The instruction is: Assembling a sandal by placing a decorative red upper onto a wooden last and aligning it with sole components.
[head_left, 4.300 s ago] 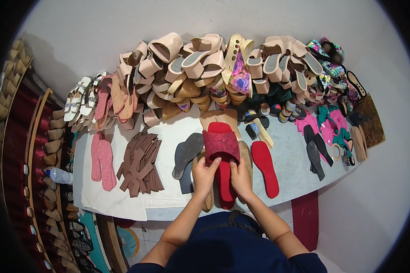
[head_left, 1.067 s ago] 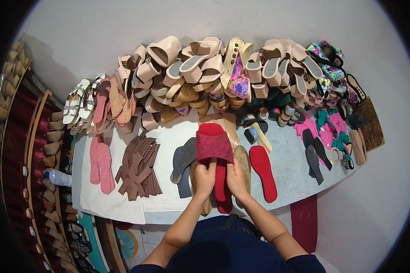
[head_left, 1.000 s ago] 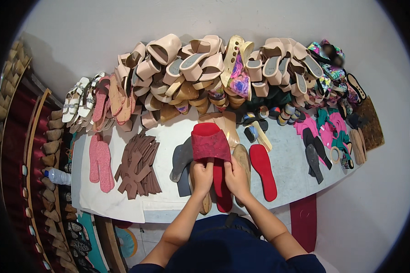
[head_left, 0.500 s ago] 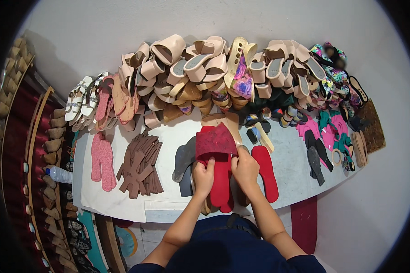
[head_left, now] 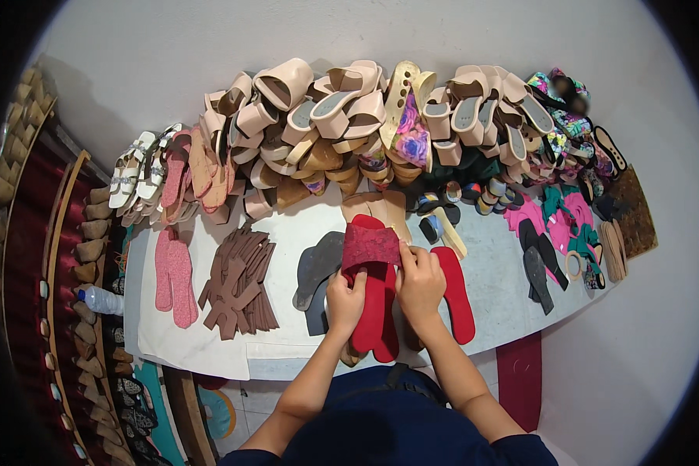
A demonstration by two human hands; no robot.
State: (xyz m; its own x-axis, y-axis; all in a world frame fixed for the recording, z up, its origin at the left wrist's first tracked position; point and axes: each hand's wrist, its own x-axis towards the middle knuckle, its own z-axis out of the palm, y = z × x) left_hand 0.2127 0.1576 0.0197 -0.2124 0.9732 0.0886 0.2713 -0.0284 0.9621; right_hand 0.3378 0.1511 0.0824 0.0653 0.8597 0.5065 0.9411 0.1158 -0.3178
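Between my hands is a dark red sandal upper (head_left: 371,245), arched like a wide strap over a red insole (head_left: 370,311). My left hand (head_left: 346,301) pinches the upper's left lower edge, thumb pointing up. Gripping its right edge is my right hand (head_left: 420,281), with the fingers bent over the rim. A second red insole lies partly under the first. Another red insole (head_left: 456,299) rests flat just right of my right hand. Dark grey sole pieces (head_left: 316,272) lie left of my left hand. What sits beneath the insoles is mostly hidden.
Beige heeled sandals (head_left: 334,109) are piled along the wall at the back. Brown strap pieces (head_left: 241,283) and pink insoles (head_left: 175,279) lie on the table's left. Black soles (head_left: 537,264) are at the right. Wooden shoe lasts (head_left: 93,252) line a rack on the left.
The upper has turned and tipped, so its band now sits more level, slightly lower and further right. The insole below shifted a little left. Both hands keep their grip.
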